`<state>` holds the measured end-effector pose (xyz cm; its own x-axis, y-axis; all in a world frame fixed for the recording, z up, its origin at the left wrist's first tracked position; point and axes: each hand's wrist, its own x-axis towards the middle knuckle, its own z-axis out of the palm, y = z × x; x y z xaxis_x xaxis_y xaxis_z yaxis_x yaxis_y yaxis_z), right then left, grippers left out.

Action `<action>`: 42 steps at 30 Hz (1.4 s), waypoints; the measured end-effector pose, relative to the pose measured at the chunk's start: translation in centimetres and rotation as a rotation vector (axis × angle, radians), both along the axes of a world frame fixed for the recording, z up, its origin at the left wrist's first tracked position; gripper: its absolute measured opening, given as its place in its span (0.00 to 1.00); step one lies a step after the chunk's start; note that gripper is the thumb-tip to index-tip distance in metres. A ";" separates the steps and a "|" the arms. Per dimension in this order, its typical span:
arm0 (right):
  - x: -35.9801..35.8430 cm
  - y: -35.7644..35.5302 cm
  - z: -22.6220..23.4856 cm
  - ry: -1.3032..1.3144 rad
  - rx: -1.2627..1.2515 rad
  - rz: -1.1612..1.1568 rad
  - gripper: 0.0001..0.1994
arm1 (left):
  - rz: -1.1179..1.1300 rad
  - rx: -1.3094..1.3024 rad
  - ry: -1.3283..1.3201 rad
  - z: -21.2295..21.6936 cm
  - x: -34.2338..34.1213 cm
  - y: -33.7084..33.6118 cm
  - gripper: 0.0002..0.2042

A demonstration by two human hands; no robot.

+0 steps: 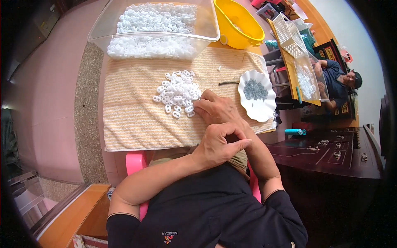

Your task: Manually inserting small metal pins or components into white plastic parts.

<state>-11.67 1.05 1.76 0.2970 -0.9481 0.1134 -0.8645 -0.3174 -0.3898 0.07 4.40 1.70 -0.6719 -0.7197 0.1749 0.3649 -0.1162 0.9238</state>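
Observation:
A loose pile of small white oval plastic pieces with two holes (178, 91) lies on the striped towel. My right hand (219, 109) is at the pile's right edge, its fingers bent down onto the nearest pieces; what lies under the fingertips is hidden. My left hand (219, 142) is crossed in front of my right forearm, thumb and forefinger pinched together beside it. Anything between those fingertips is too small to make out. Right of my hands, a white scalloped plate (260, 113) holds a heap of tiny grey pieces (255, 89).
The towel (132, 124) covers the table. A clear bin (153, 36) of similar white pieces and a yellow tub (240, 25) stand at the back. A thin dark stick (228, 83) lies near the plate. At right, a person (337, 78) sits behind another table.

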 end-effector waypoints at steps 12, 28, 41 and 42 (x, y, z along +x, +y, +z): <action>0.2 0.2 -0.4 -0.124 -0.077 -0.008 0.07 | 0.044 -0.032 0.016 0.1 0.3 -0.5 0.05; -3.5 2.4 0.2 -0.806 0.030 -0.325 0.03 | 0.244 0.472 0.084 0.1 0.1 -2.4 0.09; -3.8 4.5 2.1 -0.777 0.064 -0.180 0.02 | 0.140 0.693 0.133 -0.8 0.2 -3.0 0.07; -4.2 4.6 1.9 -0.778 0.084 -0.180 0.03 | 0.129 0.690 0.139 -0.8 0.2 -3.0 0.06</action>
<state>-15.82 5.62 3.66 0.0042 -0.9885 0.1511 -0.3697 -0.1420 -0.9182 0.27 1.41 0.91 -0.5785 -0.7691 -0.2716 0.5239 -0.6056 0.5990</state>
